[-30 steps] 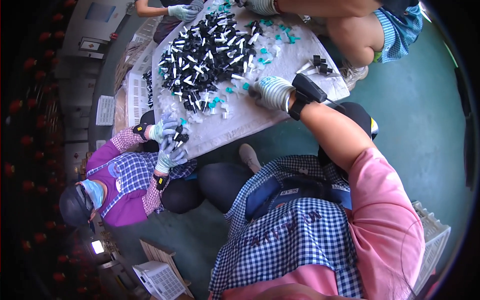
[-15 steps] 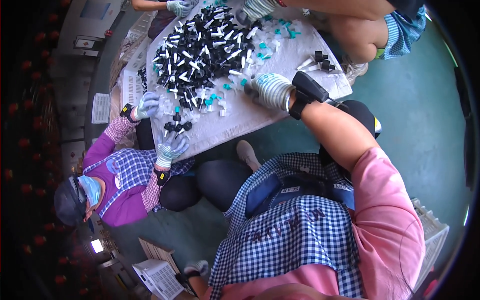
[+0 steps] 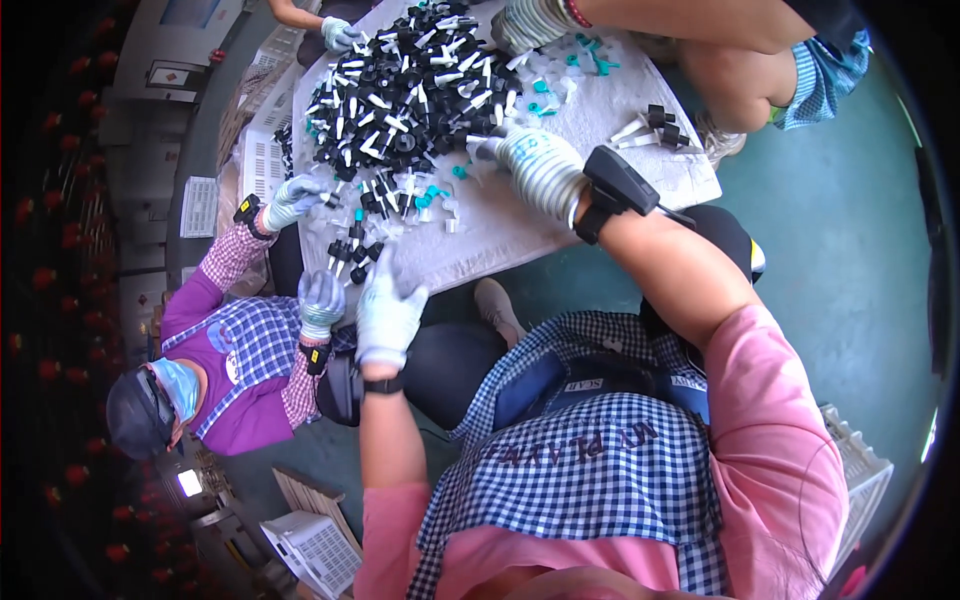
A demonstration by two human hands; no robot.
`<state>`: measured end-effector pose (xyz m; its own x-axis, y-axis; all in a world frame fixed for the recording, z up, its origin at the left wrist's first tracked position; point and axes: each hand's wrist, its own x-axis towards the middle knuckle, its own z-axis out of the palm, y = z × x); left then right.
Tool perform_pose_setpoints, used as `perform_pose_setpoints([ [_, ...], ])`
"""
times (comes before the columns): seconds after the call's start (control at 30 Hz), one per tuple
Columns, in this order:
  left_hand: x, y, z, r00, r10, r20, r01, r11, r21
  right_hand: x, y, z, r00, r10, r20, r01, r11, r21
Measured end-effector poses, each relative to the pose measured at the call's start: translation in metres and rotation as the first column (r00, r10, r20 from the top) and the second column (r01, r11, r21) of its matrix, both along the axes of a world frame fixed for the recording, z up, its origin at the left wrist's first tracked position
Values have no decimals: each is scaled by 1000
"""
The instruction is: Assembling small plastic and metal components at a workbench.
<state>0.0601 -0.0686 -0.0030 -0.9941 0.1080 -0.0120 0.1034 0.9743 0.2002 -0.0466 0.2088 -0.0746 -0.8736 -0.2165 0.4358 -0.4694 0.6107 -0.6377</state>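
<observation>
My right hand (image 3: 541, 167), in a striped white glove, reaches over the table to the near right edge of a heap of small black parts with white stems (image 3: 405, 95). Its fingers are drawn together at some pale pieces; whatever they grip is too small to make out. My left hand (image 3: 389, 312), also gloved, hangs over the near table edge with thumb and fingers apart and nothing visible in it. Just beyond its fingertips lies a small group of black parts (image 3: 352, 252). Loose teal and clear pieces (image 3: 430, 197) lie between the hands.
A co-worker (image 3: 245, 350) on the left has both gloved hands at the table's left edge. Other gloved hands (image 3: 535, 22) work at the far side. Several black parts with white stems (image 3: 655, 127) lie apart on the right of the table (image 3: 480, 255). White crates (image 3: 315, 550) stand on the floor.
My left hand has come up from beside the floor crate to the table edge. My right hand has shifted slightly up toward the heap. The co-worker's nearer hand has drawn back from the small group.
</observation>
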Motion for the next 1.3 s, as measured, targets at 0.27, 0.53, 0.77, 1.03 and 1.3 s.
perform_pose_setpoints([
  [0.27,-93,54,-18,996,-74,-53,87,947,309,7,-14,12,986,142,85,-144,989,24],
  [0.53,-131,51,-22,894,-98,-438,150,985,86,29,-22,31,969,197,147,-211,974,82],
  [0.77,-138,44,-17,887,-41,-461,130,978,163,36,-28,40,944,262,202,-272,962,25],
  [1.03,-104,39,-15,977,40,-210,170,448,878,30,-34,41,997,57,-45,-67,960,-272],
  [1.3,-82,69,-10,994,-84,-70,96,359,929,28,-31,30,992,92,92,-60,952,-300],
])
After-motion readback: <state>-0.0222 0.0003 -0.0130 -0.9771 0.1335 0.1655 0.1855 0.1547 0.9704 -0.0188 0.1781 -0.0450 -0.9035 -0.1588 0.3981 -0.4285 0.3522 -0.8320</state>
